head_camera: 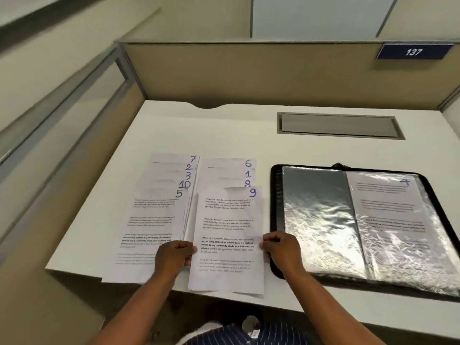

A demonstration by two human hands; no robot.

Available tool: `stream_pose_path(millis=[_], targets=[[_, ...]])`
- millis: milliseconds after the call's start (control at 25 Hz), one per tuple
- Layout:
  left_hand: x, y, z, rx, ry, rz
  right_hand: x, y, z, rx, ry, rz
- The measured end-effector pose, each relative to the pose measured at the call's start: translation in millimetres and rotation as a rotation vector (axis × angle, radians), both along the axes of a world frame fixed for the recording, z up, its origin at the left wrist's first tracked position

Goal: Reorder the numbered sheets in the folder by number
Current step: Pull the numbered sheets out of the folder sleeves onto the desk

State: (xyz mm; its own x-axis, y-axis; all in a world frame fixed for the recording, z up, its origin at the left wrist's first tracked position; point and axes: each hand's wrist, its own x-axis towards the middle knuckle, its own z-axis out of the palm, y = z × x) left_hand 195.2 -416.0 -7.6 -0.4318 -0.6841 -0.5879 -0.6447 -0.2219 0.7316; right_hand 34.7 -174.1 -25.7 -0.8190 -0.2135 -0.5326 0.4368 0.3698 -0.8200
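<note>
Two fanned piles of printed sheets lie on the white desk [224,135]. The left pile [151,215] shows numbers 7, 2, 3, 10 and 5, with 5 on top. In the right pile, sheets 6, 1 and 8 peek out behind sheet 9 [227,220], which is on top. My left hand [174,255] pinches sheet 9's left edge and my right hand [280,249] pinches its right edge. An open black folder [276,195] with clear sleeves lies at the right. Sheet 4 [388,202] sits inside its right-hand sleeve.
A grey cable hatch [338,125] is set into the desk at the back right. Beige partition walls [249,70] close the desk at the back and sides; a blue plate [414,51] reads 137. The sheets overhang the desk's front edge.
</note>
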Motion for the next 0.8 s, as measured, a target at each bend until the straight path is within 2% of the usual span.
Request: stream_pose_path(millis=[240,480,640,800], targets=[[-1.2,-21.1,-5.9,-0.068,-0.052,-0.064,-1.2,-27.9,-9.4,0.152,0.038,0.072],[7.0,-32.9,-5.3,-0.329,-0.102,-0.264,16.2,-31.2,-2.4,0.42,0.297,0.205],[21.3,-13.3,-0.2,-0.547,0.013,-0.436,47.7,-19.4,0.3,0.507,0.485,0.291],[24.0,4.4,-6.9,-0.705,0.098,-0.663,72.2,-4.4,11.9,0.712,0.653,0.465]])
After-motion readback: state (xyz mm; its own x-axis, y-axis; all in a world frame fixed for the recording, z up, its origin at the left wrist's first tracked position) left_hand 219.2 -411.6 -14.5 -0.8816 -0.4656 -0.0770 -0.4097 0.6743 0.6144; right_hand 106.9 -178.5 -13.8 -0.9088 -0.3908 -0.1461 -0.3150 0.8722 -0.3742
